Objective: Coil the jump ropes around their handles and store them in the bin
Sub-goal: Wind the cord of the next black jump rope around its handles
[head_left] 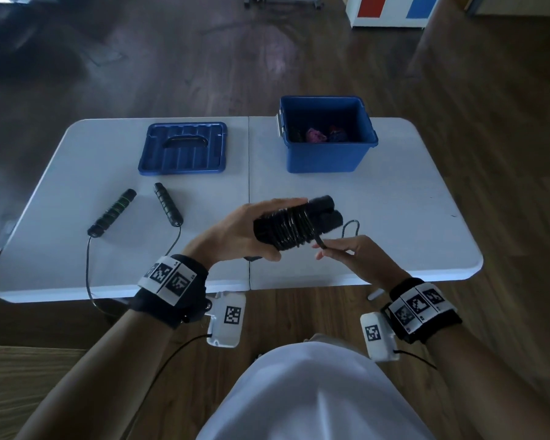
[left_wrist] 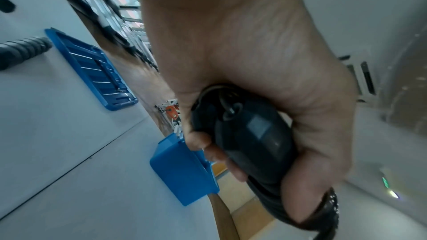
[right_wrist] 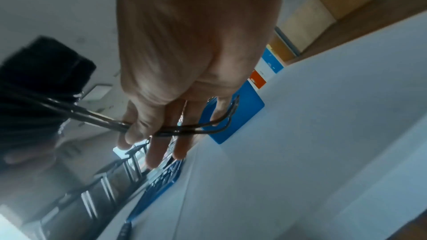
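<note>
My left hand (head_left: 251,230) grips a pair of black jump-rope handles (head_left: 299,222) wound with black rope, held above the white table (head_left: 378,217). In the left wrist view the fingers (left_wrist: 208,149) curl round the handle ends (left_wrist: 249,134). Beside it, my right hand (head_left: 340,252) pinches the doubled rope end (head_left: 351,228), which loops up behind the fingers; the right wrist view shows the rope loop (right_wrist: 196,129) running through the fingers (right_wrist: 136,130). An open blue bin (head_left: 327,154) stands at the back right with coloured items inside. A second rope's two black handles (head_left: 169,203) lie at the left.
The blue bin lid (head_left: 183,149) lies flat at the back left of the table. The second rope's cord (head_left: 89,274) hangs over the table's front edge. Wooden floor surrounds the table; a white cabinet (head_left: 388,11) stands far back.
</note>
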